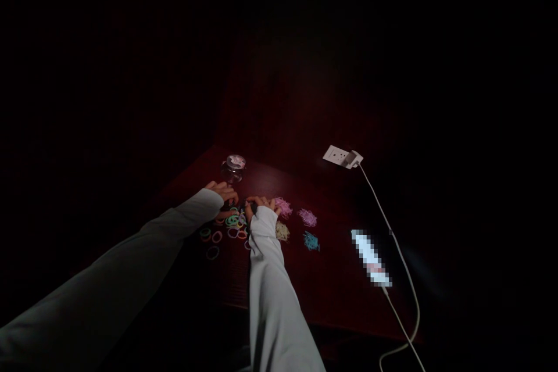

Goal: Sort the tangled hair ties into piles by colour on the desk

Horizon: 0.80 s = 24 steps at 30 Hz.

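On the dark red table, a loose pile of coloured hair ties (235,220) lies below and between my hands. My left hand (223,190) is over the pile's far left side, fingers bent down and thumb apart from them. Beside it, my right hand (263,203) has its fingers spread over the pile's right side. A small dark thing (251,206) shows by its thumb, too dim to make out. Just right of this hand are a pink heap of small bands (283,207) and a yellowish heap (282,231), the latter partly behind my sleeve.
A clear round jar (234,168) with a patterned lid stands beyond my left hand. Purple (307,217) and teal heaps (311,240) lie farther right. A lit phone (371,257) with a white cable (405,261) lies at the right, near a socket plate with a charger (343,157).
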Each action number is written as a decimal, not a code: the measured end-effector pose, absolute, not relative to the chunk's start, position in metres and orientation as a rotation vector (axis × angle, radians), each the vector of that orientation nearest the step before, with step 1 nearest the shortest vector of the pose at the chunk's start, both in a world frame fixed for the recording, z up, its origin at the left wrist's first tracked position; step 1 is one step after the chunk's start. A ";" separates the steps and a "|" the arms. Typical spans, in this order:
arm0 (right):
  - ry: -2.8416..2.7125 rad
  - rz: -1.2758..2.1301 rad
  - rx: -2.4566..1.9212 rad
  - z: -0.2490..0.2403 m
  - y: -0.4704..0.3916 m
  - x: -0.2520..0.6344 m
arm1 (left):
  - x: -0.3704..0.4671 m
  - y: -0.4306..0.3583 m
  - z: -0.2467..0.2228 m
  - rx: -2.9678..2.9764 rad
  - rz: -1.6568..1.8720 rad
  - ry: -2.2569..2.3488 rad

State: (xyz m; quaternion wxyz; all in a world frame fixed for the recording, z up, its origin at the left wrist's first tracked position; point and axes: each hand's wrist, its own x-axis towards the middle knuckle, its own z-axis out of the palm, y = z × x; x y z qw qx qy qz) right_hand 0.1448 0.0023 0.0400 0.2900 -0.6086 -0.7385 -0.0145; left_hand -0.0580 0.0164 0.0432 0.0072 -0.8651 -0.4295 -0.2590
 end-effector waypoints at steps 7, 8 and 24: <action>-2.035 -0.003 -1.642 0.040 -0.001 0.149 | -0.061 0.017 0.044 -2.597 -0.879 -1.443; -2.037 0.028 -1.636 0.039 -0.001 0.149 | -0.062 0.017 0.043 -2.582 -0.885 -1.450; -2.072 0.089 -1.552 0.034 -0.002 0.151 | -0.068 0.022 0.034 -2.679 -0.785 -1.455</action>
